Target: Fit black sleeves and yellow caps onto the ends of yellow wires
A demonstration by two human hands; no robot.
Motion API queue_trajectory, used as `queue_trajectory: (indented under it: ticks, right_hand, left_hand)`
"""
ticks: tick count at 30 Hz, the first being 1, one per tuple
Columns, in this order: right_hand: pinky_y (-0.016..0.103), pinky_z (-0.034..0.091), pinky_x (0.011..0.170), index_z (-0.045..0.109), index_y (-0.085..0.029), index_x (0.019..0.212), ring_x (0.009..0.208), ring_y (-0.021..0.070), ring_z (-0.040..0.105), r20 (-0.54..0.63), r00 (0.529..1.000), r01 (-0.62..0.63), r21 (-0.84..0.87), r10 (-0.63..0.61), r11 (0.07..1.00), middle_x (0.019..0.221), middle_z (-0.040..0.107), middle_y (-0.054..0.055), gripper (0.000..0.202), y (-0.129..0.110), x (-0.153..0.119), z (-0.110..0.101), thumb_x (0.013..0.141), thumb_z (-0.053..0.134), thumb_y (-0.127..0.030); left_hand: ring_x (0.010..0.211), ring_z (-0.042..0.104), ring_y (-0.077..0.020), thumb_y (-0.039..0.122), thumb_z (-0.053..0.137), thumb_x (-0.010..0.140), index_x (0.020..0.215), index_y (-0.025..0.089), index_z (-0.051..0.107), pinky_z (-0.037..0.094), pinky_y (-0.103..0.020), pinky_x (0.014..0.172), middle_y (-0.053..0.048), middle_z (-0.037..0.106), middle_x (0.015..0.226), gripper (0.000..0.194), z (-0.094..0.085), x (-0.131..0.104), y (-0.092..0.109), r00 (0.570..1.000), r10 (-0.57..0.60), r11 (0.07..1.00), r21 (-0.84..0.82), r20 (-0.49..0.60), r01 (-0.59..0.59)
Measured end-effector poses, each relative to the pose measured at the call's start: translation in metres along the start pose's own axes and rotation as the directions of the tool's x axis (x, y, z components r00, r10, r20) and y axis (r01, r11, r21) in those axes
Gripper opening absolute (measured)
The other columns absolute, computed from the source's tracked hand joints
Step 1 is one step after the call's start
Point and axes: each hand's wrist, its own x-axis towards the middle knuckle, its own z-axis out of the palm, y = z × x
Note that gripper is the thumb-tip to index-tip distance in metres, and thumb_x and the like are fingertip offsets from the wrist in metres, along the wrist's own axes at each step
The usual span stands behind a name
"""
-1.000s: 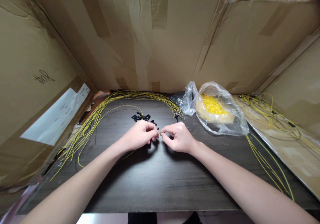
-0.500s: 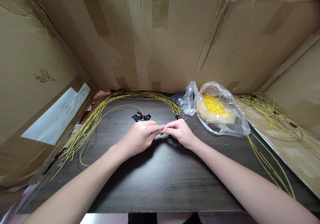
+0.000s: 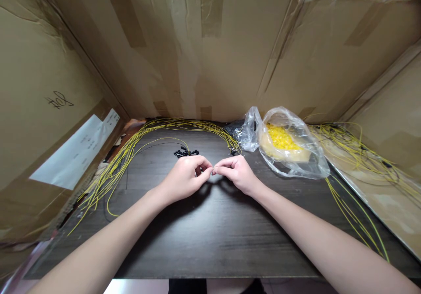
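Note:
Over the middle of the dark table [image 3: 210, 241], my left hand [image 3: 189, 175] and my right hand [image 3: 237, 173] meet at the fingertips. Both are closed in a pinch, on something too small to make out. A yellow wire [image 3: 167, 138] arcs down behind my left hand, beside a small pile of black parts [image 3: 184, 152]. Behind my right hand lie the dark ends of a long bundle of yellow wires [image 3: 197, 122], which curves along the back and down the left side.
An open clear bag [image 3: 315, 160] of small yellow pieces [image 3: 283, 137] stands at the back right, with another clear bag [image 3: 250, 132] beside it. More yellow wires [image 3: 362, 151] lie on cardboard at the right. Cardboard walls [image 3: 184, 53] enclose the back and sides.
The fingers of my left hand have shifted slightly and curled, with a gap now showing between thumb and forefinger. My right hand has hardly moved.

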Motion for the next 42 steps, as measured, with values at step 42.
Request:
queue_trajectory:
  ticks: [42]
  right_hand:
    - [0.025,0.055,0.074,0.056,-0.027,0.123,0.112,0.0163,0.062,0.074,0.973,-0.182,0.823,0.217,0.539,0.131,0.062,0.005,0.033,-0.008,-0.003,0.014,0.090,0.059,-0.020]
  left_hand:
    - [0.083,0.067,-0.0156,0.022,0.075,0.078,0.084,0.008,0.071,0.057,-0.030,0.080,-0.011,0.070,0.091,0.015,0.028,0.004,0.028,0.891,-0.381,0.241,-0.904,0.246,0.353]
